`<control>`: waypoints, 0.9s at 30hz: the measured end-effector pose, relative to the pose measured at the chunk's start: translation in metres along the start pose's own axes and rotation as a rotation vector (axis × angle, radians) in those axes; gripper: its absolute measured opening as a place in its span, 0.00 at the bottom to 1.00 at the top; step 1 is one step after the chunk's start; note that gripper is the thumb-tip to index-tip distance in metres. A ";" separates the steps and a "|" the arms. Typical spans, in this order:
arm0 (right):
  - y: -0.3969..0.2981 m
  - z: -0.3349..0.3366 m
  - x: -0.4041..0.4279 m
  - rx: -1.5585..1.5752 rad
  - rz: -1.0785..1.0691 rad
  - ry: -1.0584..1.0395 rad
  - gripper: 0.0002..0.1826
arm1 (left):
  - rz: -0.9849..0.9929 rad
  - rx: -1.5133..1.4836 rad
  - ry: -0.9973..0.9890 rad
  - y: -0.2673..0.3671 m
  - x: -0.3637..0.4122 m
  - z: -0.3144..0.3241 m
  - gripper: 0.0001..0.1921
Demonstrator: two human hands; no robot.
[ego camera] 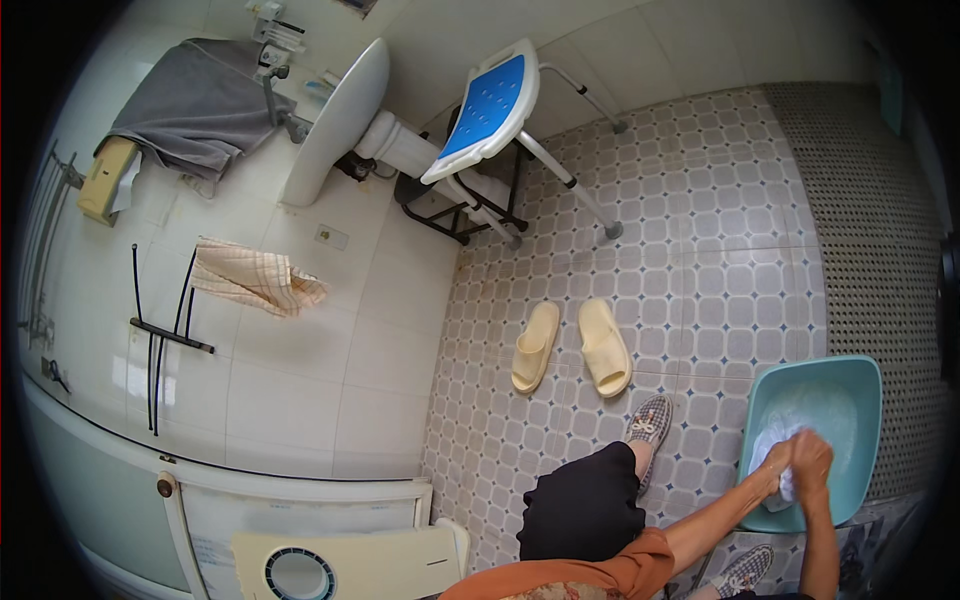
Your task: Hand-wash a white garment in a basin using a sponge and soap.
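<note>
A turquoise plastic basin stands low at the right, with a wet white cloth inside it. Over the basin my two hands are pressed together around part of the cloth. My left hand grips it from the left side. Closed against it on the right is my right hand, slightly blurred. Some cloth hangs below the hands and some spreads along the basin's left wall. The fingers and the cloth between them are partly hidden.
Cream slippers lie on the patterned tile floor. A shower stool with a blue seat stands by the pedestal sink. Perforated matting runs along the right. A cream washing machine is at the lower left.
</note>
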State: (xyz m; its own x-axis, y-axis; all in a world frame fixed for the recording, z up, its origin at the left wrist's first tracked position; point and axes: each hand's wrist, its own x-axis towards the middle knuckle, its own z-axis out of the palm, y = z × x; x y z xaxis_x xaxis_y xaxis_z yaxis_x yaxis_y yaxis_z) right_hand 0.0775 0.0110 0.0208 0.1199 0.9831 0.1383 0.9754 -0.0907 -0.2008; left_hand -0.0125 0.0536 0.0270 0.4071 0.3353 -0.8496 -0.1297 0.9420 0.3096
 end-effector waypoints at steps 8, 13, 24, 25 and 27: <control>-0.036 -0.054 -0.006 0.522 -0.083 -0.273 0.15 | 0.298 0.110 0.085 -0.014 -0.004 -0.034 0.12; 0.001 0.011 0.010 0.045 -0.072 -0.079 0.13 | 0.565 0.239 0.072 -0.043 0.066 -0.031 0.12; -0.033 -0.022 -0.011 0.350 -0.101 -0.140 0.11 | 0.971 0.534 -0.008 -0.090 0.081 -0.062 0.12; -0.009 0.001 -0.011 0.199 -0.052 -0.057 0.10 | 0.628 0.190 -0.150 -0.088 0.081 -0.053 0.13; 0.035 0.028 -0.001 0.202 0.170 -0.034 0.12 | -0.151 -0.456 -0.378 -0.088 0.078 -0.025 0.17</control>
State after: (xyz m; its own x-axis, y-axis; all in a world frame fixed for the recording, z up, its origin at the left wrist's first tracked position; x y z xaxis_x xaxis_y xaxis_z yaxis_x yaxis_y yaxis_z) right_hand 0.1067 0.0113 -0.0134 0.2692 0.9615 0.0545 0.8848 -0.2246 -0.4083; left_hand 0.0083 -0.0026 -0.0766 0.7331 0.2473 -0.6335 -0.3856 0.9185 -0.0877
